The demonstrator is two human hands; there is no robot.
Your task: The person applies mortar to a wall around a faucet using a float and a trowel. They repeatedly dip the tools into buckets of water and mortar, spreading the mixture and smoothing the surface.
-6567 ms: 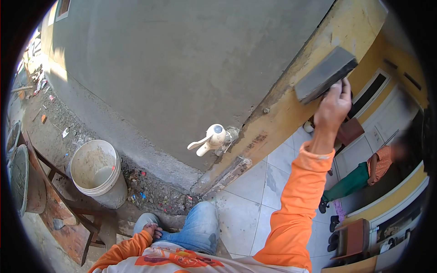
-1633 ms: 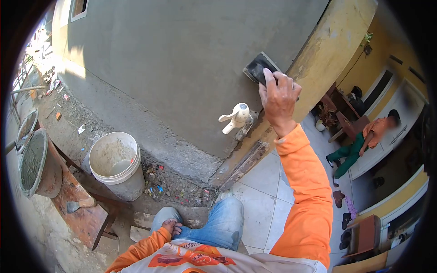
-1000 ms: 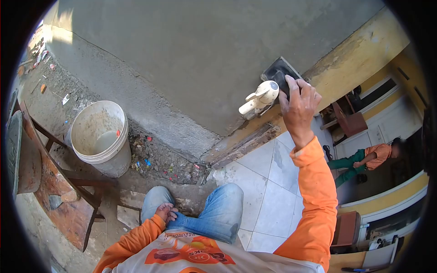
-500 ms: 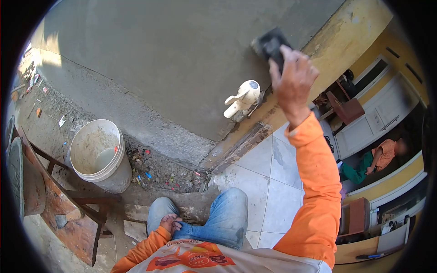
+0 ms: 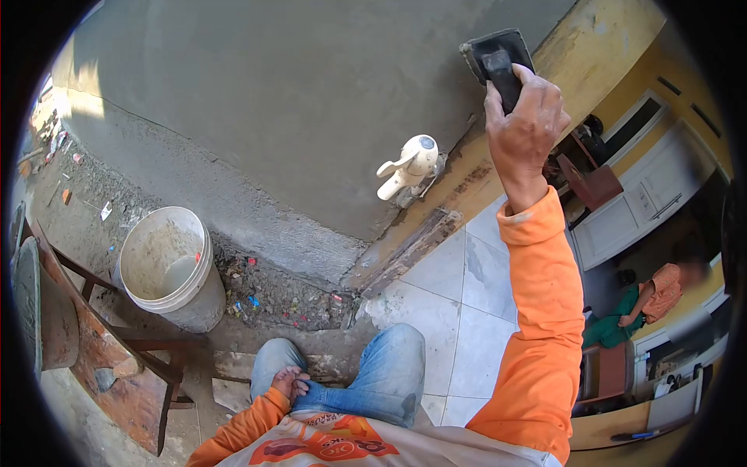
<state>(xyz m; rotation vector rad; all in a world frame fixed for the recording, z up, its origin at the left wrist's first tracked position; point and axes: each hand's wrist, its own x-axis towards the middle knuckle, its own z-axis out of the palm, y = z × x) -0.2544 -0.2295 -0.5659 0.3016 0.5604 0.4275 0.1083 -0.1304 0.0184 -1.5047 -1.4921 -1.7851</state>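
My right hand [image 5: 529, 117] grips the handle of a black float [image 5: 498, 58], whose flat face lies against the smooth grey plastered wall [image 5: 296, 93] near its yellow edge [image 5: 599, 54]. Below the float, a cream tap [image 5: 412, 165] sticks out of the wall. My left hand [image 5: 289, 383] rests on my thigh by the lap, its fingers loosely curled and apart, with nothing in it.
A dirty white bucket [image 5: 167, 261] stands on rubble at the left. Beside it are a wooden bench [image 5: 117, 389] and a grey container [image 5: 54, 319]. White floor tiles [image 5: 428, 311] lie right of my knees. Another person [image 5: 657, 300] is at the far right.
My right hand and the float have moved up and to the right along the wall. The other person has shifted slightly downward in view. My left hand has hardly moved.
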